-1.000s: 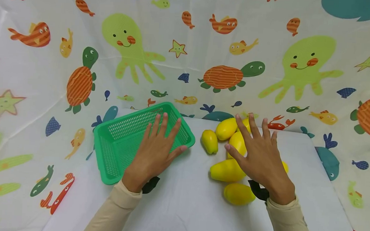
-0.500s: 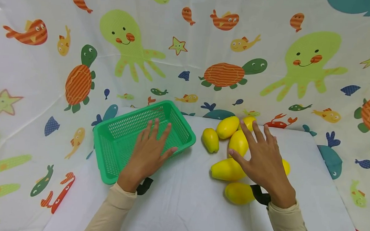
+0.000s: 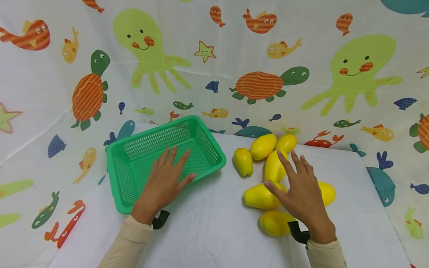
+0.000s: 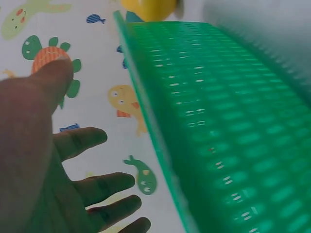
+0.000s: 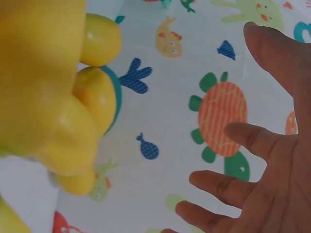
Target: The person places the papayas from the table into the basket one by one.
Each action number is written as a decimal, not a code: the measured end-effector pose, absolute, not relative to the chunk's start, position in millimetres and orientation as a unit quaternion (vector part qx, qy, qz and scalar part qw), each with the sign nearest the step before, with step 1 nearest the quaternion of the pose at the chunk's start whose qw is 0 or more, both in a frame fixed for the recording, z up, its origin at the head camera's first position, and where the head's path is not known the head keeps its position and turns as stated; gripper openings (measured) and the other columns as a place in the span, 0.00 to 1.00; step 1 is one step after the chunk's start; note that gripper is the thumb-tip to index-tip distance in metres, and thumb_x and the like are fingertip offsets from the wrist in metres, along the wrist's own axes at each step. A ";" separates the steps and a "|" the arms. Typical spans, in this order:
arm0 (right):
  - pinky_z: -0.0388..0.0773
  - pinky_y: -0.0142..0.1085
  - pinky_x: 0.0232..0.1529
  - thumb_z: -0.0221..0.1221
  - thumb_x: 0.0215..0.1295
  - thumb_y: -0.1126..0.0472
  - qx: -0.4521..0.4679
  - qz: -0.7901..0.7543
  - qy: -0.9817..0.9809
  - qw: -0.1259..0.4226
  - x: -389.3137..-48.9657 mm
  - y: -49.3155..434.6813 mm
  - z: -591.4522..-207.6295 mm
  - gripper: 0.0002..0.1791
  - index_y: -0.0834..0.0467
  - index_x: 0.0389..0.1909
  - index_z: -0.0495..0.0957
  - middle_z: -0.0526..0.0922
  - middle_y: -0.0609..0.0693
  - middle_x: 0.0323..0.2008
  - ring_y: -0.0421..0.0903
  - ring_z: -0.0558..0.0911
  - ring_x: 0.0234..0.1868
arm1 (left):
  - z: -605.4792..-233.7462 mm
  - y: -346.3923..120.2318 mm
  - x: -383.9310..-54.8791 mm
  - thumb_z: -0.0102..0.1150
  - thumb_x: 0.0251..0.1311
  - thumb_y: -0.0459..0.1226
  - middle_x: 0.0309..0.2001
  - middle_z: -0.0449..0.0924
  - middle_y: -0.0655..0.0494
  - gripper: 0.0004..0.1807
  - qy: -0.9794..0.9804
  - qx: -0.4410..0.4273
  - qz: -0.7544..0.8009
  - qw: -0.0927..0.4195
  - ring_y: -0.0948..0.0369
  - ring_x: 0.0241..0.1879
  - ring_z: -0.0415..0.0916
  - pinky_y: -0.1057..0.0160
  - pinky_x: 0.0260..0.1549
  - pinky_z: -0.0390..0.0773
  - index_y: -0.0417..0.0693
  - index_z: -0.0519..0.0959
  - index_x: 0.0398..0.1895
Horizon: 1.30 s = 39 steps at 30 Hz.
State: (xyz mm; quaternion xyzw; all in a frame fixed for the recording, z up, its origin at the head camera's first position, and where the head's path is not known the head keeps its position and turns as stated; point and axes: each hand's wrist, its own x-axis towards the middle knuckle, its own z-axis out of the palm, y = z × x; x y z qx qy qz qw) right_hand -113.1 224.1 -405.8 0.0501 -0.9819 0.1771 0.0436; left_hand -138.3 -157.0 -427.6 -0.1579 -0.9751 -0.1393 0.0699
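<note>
- Basket [image 3: 156, 141], green and meshed, sits left of centre in the frame, its right end set higher in the frame than its left.
- My left hand [image 3: 162, 181] hovers across the basket's near rim, fingers and thumb spread, gripping nothing; the left wrist view shows a gap between my fingertips and the green side.
- My right hand [image 3: 301, 193] is right of centre, fingers spread and slightly bent, thumb well apart. It holds nothing, and the right wrist view shows it clear of the fruit.
- Seven yellow fruits [image 3: 262, 147] lie in the middle and right of the frame, grouped near my right hand. The small fruit [image 3: 243, 162] is nearest the basket; the long fruit [image 3: 262, 197] is partly behind my thumb; the low fruit [image 3: 274, 223] lies by my wrist; the right fruit [image 3: 327, 193] shows past the hand's outer edge.
- White covering on the bench [image 3: 210, 237] fills the lower middle.
- Behind, a cloth [image 3: 190, 25] printed with sea animals spans the upper frame.
- Beige sleeves [image 3: 125, 244] enter from the bottom edge.
</note>
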 end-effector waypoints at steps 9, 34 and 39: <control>0.65 0.76 0.70 0.67 0.64 0.31 0.042 0.210 -0.976 0.030 -109.3 230.9 -433.8 0.54 0.37 0.86 0.53 0.56 0.64 0.83 0.71 0.58 0.79 | -447.5 -165.8 -137.3 0.66 0.71 0.54 0.75 0.69 0.32 0.41 -0.965 -0.166 -0.186 0.079 0.35 0.73 0.68 0.30 0.65 0.74 0.51 0.66 0.82; 0.73 0.69 0.66 0.80 0.56 0.45 0.079 0.285 -0.955 0.002 -109.2 240.9 -479.6 0.39 0.45 0.69 0.79 0.72 0.62 0.66 0.65 0.71 0.67 | -466.3 -174.1 -130.9 0.68 0.71 0.45 0.51 0.91 0.54 0.16 -0.933 -0.174 -0.312 0.036 0.54 0.48 0.88 0.52 0.47 0.86 0.54 0.87 0.58; 0.74 0.67 0.66 0.80 0.55 0.45 0.080 0.289 -0.954 -0.006 -110.5 240.5 -484.9 0.39 0.45 0.69 0.80 0.73 0.62 0.64 0.63 0.72 0.66 | -465.7 -174.2 -130.5 0.69 0.71 0.46 0.49 0.91 0.55 0.16 -0.935 -0.175 -0.306 0.037 0.56 0.47 0.88 0.53 0.45 0.86 0.55 0.88 0.57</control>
